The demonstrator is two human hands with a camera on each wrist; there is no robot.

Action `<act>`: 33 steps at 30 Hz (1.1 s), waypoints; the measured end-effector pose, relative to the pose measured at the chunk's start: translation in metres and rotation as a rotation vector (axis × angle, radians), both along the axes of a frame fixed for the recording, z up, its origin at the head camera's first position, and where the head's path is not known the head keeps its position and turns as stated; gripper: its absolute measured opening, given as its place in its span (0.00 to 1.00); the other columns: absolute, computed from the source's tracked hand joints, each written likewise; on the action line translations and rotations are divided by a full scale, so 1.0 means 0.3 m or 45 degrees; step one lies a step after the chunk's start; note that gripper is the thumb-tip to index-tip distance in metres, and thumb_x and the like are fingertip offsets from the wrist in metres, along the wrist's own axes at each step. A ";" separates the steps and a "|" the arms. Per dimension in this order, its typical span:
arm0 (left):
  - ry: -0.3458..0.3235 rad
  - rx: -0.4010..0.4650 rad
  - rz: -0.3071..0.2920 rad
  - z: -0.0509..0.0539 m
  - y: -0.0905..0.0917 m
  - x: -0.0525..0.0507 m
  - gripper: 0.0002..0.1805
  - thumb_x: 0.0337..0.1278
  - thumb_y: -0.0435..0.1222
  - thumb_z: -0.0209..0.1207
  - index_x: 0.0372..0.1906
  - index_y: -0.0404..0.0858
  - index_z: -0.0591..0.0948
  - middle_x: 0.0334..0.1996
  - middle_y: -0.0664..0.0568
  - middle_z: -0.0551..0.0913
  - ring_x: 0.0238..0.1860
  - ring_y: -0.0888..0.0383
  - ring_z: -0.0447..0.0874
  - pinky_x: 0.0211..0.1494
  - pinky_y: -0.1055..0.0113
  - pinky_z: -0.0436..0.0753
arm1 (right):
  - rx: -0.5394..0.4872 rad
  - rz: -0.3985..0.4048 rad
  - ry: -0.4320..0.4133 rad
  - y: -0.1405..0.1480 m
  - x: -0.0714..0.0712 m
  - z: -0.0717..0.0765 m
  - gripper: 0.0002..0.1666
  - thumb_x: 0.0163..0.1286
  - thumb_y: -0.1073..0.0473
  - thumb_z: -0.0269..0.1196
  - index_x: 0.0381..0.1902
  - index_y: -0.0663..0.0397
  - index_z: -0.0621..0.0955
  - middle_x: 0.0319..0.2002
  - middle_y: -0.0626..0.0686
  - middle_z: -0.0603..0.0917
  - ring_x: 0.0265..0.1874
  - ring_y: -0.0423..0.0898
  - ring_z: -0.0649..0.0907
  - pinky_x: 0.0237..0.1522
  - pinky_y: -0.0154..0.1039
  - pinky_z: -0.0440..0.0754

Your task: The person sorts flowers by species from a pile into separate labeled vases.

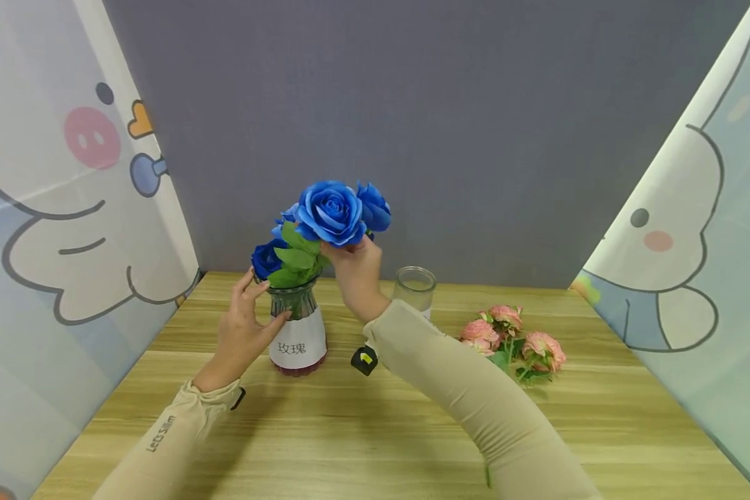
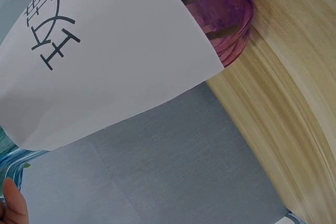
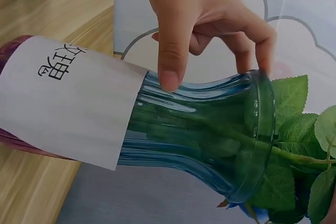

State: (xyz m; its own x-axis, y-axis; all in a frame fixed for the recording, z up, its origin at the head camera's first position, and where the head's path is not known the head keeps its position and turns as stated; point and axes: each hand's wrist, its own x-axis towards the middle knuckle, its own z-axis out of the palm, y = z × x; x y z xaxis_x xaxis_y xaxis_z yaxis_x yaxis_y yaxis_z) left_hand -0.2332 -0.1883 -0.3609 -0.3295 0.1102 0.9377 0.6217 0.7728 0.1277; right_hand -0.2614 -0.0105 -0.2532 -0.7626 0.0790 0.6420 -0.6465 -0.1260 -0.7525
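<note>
Rose, blue, ruffled, is held by right grip; left grip holds glass vase.

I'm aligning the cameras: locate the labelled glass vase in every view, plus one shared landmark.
Head: glass vase left of center, standing upright.
Left wrist: vase across the upper left, cropped by frame.
Right wrist: vase sideways across the left and middle, rim toward the right.
Shared landmark: its white label with black characters.

Can pass over near tabletop; gets blocked ahead by vase, black object, glass jar; at right by sleeve, pink flowers.
</note>
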 end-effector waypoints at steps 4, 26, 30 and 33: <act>-0.002 0.002 -0.012 0.001 0.002 -0.003 0.32 0.62 0.56 0.49 0.54 0.32 0.67 0.56 0.24 0.68 0.12 0.66 0.52 0.10 0.65 0.60 | 0.001 0.047 -0.035 0.001 -0.009 -0.009 0.05 0.57 0.78 0.62 0.33 0.77 0.79 0.24 0.61 0.82 0.23 0.34 0.77 0.32 0.31 0.78; 0.022 0.030 -0.014 -0.008 0.005 -0.007 0.32 0.63 0.57 0.49 0.53 0.32 0.68 0.55 0.24 0.69 0.13 0.65 0.52 0.10 0.65 0.60 | -0.366 0.445 -0.188 -0.063 -0.009 -0.087 0.14 0.54 0.88 0.54 0.40 0.88 0.73 0.25 0.44 0.81 0.30 0.36 0.77 0.39 0.36 0.78; 0.013 0.024 -0.007 -0.009 0.004 -0.008 0.31 0.64 0.57 0.49 0.53 0.31 0.68 0.56 0.24 0.69 0.12 0.63 0.53 0.10 0.65 0.60 | -0.449 0.488 -0.179 -0.070 -0.013 -0.089 0.12 0.52 0.89 0.52 0.37 0.88 0.72 0.23 0.44 0.79 0.28 0.38 0.75 0.36 0.35 0.76; 0.001 0.014 -0.006 -0.012 -0.001 -0.009 0.31 0.64 0.56 0.49 0.53 0.31 0.67 0.56 0.23 0.68 0.12 0.63 0.54 0.11 0.65 0.61 | -0.231 0.333 -0.090 -0.070 -0.017 -0.095 0.08 0.54 0.86 0.57 0.34 0.86 0.75 0.22 0.52 0.81 0.26 0.35 0.75 0.35 0.33 0.76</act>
